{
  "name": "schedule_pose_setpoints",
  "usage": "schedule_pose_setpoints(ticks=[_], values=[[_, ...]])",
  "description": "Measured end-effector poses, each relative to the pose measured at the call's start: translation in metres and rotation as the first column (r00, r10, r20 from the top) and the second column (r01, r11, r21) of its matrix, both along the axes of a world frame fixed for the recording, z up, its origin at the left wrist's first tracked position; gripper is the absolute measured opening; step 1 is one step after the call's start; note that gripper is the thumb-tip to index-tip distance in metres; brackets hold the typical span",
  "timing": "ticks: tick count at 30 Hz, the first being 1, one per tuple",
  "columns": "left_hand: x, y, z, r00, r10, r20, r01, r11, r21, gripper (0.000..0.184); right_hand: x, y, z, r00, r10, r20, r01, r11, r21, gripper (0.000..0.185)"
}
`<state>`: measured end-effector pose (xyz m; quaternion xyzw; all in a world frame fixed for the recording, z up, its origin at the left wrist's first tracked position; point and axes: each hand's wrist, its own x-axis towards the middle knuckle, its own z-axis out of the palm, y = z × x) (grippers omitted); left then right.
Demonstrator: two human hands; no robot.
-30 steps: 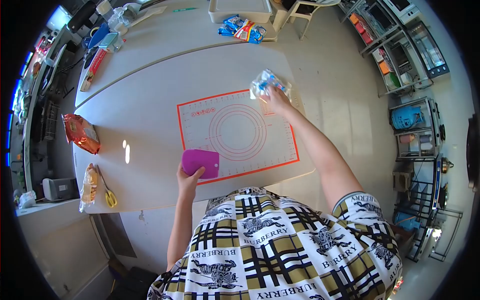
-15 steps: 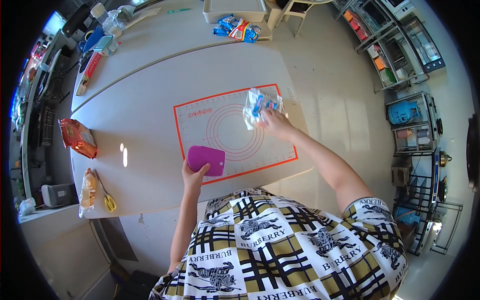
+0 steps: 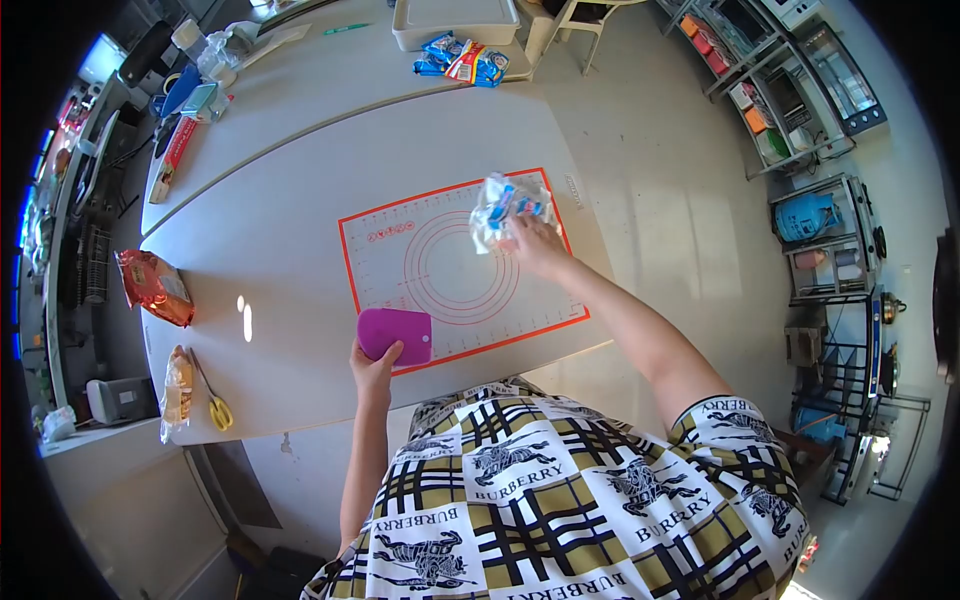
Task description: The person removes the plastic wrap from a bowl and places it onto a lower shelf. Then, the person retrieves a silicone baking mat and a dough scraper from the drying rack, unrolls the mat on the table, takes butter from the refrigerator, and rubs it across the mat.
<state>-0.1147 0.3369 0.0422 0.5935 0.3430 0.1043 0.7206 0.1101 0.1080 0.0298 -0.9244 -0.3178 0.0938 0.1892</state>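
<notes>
My left hand [image 3: 374,372] grips a purple dough scraper [image 3: 398,333] by its lower left edge, thumb on top, over the mat's near left corner. On the table lies a baking mat [image 3: 385,275] with a red border and printed circles. Toward its far right part, my right hand [image 3: 535,243] has its fingers closed on a crumpled white and blue wrapper [image 3: 497,208]. Part of the wrapper is covered by the fingers, and whether anything is inside it I cannot make out.
At the left stand a red-brown bag [image 3: 155,287], a clear packet [image 3: 177,388] and yellow-handled scissors [image 3: 218,408]. Blue packets [image 3: 465,62] lie beside a lidded bin [image 3: 455,22] at the back. A long red box [image 3: 173,158] rests far left. Shelves [image 3: 770,110] line the right.
The scraper and my left hand have shifted slightly left and down. My right hand stays at the wrapper, which appears a little further left as the whole view shifts.
</notes>
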Motion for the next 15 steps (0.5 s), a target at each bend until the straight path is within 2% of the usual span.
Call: schedule_pose_setpoints(ticks=[1,3,7,8,9,11,15], values=[[-0.002,0.001,0.0,1.0,0.006,0.001,-0.006,1.0,0.0,0.036,0.007,-0.003,0.001,1.0,0.006,0.001,-0.006,1.0,0.0,0.034],[-0.006,0.004,0.001,1.0,0.025,-0.002,-0.025,1.0,-0.005,0.036,0.038,-0.005,-0.004,0.989,-0.148,0.027,0.148,0.989,0.005,0.035],[-0.017,0.006,-0.004,0.999,0.045,0.004,-0.045,0.998,-0.038,0.037,0.075,0.035,-0.018,0.974,-0.196,0.11,0.191,0.98,0.057,0.035],[-0.02,0.006,-0.008,0.999,0.052,-0.014,-0.053,0.998,-0.035,0.037,0.075,0.051,-0.02,0.988,-0.154,-0.017,0.154,0.988,0.017,0.037],[-0.022,0.008,-0.007,0.998,0.061,-0.029,-0.061,0.998,-0.031,0.037,0.063,0.066,-0.022,0.989,-0.147,-0.016,0.147,0.989,0.028,0.037],[-0.027,0.009,-0.006,0.996,0.084,-0.007,-0.085,0.996,-0.009,0.037,0.022,0.081,-0.026,0.979,0.002,0.203,-0.02,0.996,0.09,0.037],[-0.044,0.028,-0.006,0.993,0.114,0.013,-0.114,0.993,-0.015,0.038,-0.001,0.074,-0.017,0.98,0.049,0.193,-0.068,0.994,0.091,0.037]])
